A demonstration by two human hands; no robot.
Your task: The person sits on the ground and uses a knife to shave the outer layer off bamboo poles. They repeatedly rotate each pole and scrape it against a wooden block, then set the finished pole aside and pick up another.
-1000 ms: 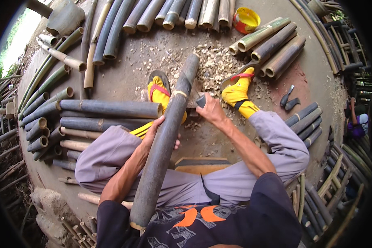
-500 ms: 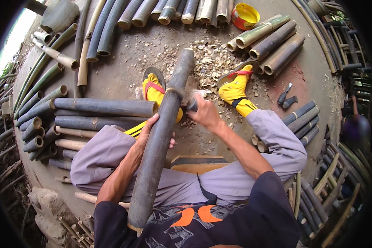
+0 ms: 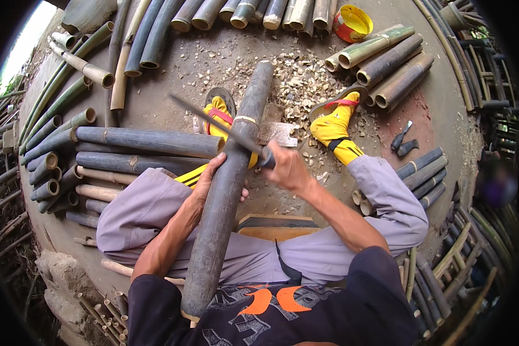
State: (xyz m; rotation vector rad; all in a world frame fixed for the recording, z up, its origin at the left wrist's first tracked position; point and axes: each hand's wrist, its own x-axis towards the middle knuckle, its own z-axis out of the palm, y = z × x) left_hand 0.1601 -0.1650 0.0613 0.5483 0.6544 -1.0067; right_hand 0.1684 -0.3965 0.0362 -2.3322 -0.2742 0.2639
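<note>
A long dark bamboo pole (image 3: 210,242) slants from my chest out across my lap, its far end between my feet. My left hand (image 3: 209,181) is wrapped round its middle, with fingertips showing on the right side. Above the pole my right hand (image 3: 288,167) grips the dark handle of a long-bladed knife (image 3: 210,120). The blade crosses over the pole near a pale ring at the joint and points up to the left. Whether its edge touches the bamboo I cannot tell.
Pale chips (image 3: 297,86) litter the ground between my feet. Stacked bamboo poles (image 3: 150,141) lie to the left, with more at the back and right. A red and yellow bucket (image 3: 352,24) stands at the back. Two dark-bladed tools (image 3: 406,141) lie right of my foot.
My right hand has swung the knife so its blade now shows over the pole, pointing left. The view has shifted slightly; my left hand keeps its hold on the bamboo pole.
</note>
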